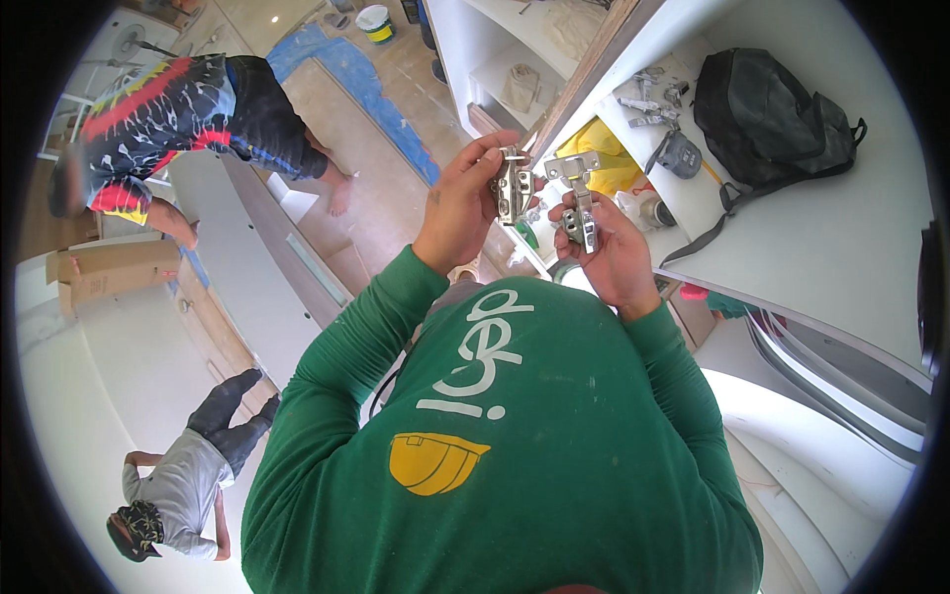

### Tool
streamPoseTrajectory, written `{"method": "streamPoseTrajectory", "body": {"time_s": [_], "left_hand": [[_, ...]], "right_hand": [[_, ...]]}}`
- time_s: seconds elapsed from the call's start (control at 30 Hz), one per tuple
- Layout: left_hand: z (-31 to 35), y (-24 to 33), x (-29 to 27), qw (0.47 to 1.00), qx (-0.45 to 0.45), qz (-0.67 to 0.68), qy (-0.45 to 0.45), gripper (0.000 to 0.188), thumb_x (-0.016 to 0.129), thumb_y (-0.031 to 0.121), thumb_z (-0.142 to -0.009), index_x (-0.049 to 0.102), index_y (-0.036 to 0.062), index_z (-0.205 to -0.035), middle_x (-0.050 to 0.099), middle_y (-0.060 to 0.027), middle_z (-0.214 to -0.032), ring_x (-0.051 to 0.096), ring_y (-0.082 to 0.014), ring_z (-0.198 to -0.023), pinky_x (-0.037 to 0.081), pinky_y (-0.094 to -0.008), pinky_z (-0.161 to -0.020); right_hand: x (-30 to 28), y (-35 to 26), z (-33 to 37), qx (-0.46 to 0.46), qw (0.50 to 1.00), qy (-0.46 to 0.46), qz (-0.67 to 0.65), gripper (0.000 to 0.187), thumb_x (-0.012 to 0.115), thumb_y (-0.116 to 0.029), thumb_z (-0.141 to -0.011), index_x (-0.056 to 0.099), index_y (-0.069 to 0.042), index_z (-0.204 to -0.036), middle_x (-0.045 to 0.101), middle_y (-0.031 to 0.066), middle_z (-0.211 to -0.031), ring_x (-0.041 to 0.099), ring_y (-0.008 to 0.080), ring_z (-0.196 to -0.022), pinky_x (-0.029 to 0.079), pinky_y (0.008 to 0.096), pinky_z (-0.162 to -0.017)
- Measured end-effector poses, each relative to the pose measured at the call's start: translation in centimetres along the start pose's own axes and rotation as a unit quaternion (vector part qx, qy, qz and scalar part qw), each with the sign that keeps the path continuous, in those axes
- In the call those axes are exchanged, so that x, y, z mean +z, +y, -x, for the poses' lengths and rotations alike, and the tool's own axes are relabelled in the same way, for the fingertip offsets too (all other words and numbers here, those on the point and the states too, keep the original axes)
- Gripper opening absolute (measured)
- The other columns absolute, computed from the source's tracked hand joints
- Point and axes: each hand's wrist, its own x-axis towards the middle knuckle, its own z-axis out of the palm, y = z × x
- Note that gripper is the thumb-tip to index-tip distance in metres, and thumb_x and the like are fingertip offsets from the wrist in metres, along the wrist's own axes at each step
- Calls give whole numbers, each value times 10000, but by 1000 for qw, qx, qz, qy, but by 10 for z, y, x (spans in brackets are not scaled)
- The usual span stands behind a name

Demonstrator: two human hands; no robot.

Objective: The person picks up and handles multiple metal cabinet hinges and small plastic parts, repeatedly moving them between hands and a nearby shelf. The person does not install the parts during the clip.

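So, both hands are full here: the left hand (458,206) is pinched around a metal concealed cabinet hinge (514,188), and the right hand (623,265) has thumb and fingers closed on a second hinge (585,206). The two pieces sit side by side out in front of the chest, the second one just to the right of the first. Can't tell if they touch anywhere. Long axes run roughly parallel, pointing away from the body, with the second hinge's wider plate at the far end. Each piece is nearest the hand gripping it.

Material-wise, it's all shiny silvery metal, with the left one a chunky, busy block and the right one a slim arm with a flat cross plate. More loose metal hardware (648,107) lies on the smooth white cabinet panel (821,247), near a soft dark backpack (757,124) and some crinkly yellow material (612,163).
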Motion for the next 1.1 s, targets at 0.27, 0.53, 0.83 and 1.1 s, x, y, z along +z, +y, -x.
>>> {"method": "streamPoseTrajectory", "body": {"time_s": [0.27,0.53,0.83,1.1], "left_hand": [[-3,0,-10,992,-117,37,9,469,457,416,-1122,600,34,-1354,725,-120,-1116,716,-197,-833,602,-317,-766],[-5,-1,-16,987,-124,91,-41,439,440,418,-1122,603,43,-1280,685,-114,-1038,666,-194,-756,564,-316,-649],[-9,2,-9,983,-106,128,-78,435,424,406,-1127,584,41,-1301,662,-131,-1033,656,-232,-768,580,-350,-657],[-18,6,-13,971,-125,179,-95,429,441,387,-1122,581,33,-1321,673,-141,-1059,696,-246,-855,611,-366,-748]], "right_hand": [[2,-2,1,-10,999,5,51,337,577,-153,-1054,552,31,-1335,705,174,-1173,722,233,-930,610,387,-858],[5,-3,1,-18,997,-1,72,360,608,-152,-1045,560,34,-1348,693,180,-1237,724,260,-1009,599,393,-913],[3,-6,-1,-35,993,8,114,422,650,-138,-1031,558,43,-1402,687,162,-1286,720,270,-1107,586,378,-952],[6,-13,-6,-42,986,52,151,430,645,-141,-1049,547,39,-1427,699,152,-1297,724,238,-1114,599,348,-930]]}}
